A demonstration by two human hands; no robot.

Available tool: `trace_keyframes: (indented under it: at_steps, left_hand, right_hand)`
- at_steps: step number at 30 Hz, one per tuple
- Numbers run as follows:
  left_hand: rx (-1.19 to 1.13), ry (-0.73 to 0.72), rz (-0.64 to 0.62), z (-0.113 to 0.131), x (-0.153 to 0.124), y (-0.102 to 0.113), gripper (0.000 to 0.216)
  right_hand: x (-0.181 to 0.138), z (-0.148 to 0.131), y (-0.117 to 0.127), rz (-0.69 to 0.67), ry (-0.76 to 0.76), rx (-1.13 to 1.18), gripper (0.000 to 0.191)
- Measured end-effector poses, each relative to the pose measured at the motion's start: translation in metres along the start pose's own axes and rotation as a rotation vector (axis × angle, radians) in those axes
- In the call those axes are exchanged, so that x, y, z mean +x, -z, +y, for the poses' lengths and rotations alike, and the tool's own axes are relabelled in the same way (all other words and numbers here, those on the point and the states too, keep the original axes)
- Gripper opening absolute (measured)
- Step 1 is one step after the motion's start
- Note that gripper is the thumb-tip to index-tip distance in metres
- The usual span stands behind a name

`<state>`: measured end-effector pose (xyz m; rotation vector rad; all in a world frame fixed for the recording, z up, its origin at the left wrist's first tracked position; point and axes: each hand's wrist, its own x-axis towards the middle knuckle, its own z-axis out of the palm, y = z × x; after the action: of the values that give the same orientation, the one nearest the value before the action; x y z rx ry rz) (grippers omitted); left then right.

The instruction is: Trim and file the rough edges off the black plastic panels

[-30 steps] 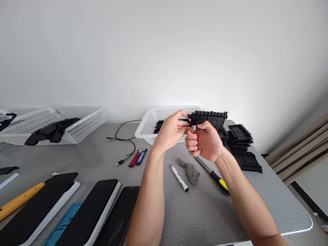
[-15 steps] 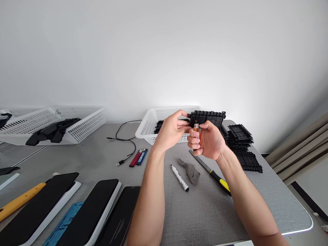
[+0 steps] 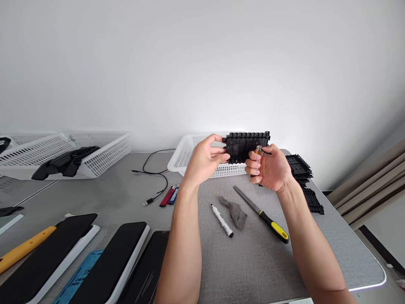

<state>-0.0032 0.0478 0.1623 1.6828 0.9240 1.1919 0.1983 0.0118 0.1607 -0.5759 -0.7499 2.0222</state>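
Note:
My left hand point(image 3: 205, 159) pinches the left edge of a black plastic panel point(image 3: 239, 147) with a ribbed, toothed rim. The panel is held up in front of a white basket point(image 3: 180, 158), its flat face turned towards me. Wrapped round an orange lighter point(image 3: 260, 153) with a metal top is my right hand point(image 3: 274, 169), thumb near that top. The lighter stands upright in front of the panel's lower right part; I cannot tell whether they touch. Below the hands lie a file point(image 3: 268, 221) with a black and yellow handle, a grey cloth point(image 3: 236, 213) and a white marker point(image 3: 221, 220).
Stacked black panels point(image 3: 299, 166) sit at the right. Red point(image 3: 167, 196) and blue point(image 3: 174, 195) small items lie by a black USB cable point(image 3: 166, 181). Phone-like slabs point(image 3: 110, 257) and a yellow handle point(image 3: 28, 249) fill the left front; another basket point(image 3: 109, 158) stands behind.
The black panel has shifted left and turned more squarely towards me. My right hand has moved right and slightly up with the lighter, from the panel's left part to its right part.

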Motion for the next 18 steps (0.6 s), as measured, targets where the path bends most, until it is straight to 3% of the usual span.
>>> trace_keyframes:
  at_steps: [9, 18]
  left_hand:
    - [-0.018, 0.008, 0.024, 0.0003, -0.0013, -0.0002, 0.034]
    - [0.011, -0.01, -0.001, 0.0036, -0.0017, -0.0046, 0.032]
  right_hand:
    - [-0.0082, -0.0085, 0.0058, 0.051, 0.09, -0.037, 0.023]
    - [-0.0016, -0.0006, 0.0004, 0.021, 0.017, -0.035, 0.021]
